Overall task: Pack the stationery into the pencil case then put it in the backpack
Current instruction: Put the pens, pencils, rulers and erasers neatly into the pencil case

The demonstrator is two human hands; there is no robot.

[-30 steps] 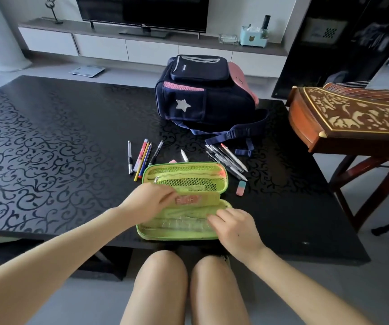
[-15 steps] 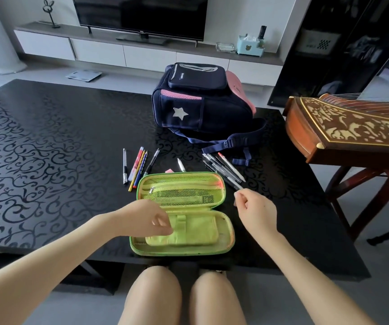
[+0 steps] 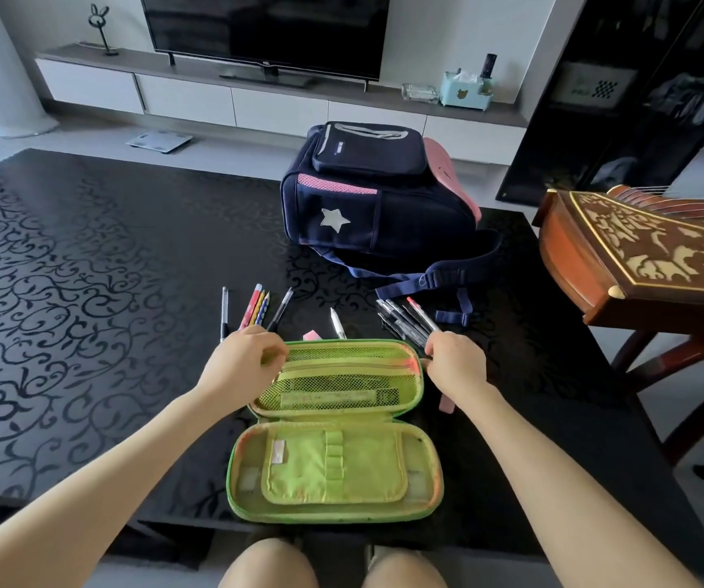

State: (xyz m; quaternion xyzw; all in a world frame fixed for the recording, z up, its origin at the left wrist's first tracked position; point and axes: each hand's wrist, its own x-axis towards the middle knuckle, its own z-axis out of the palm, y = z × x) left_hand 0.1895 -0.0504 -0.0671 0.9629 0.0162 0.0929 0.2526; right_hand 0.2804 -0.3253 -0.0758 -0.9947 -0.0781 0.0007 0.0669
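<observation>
Right hand (image 3: 456,362) pinched the pen bundle (image 3: 405,320); left hand (image 3: 244,358) curled, grip unclear. Best lifted together, laid lengthwise into the pencil case (image 3: 335,435).

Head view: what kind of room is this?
Most likely a home living room. A TV stands on a low media cabinet along the far wall, a bathroom scale lies on the floor, and a carved wooden zither sits to the right of the black table.
</observation>
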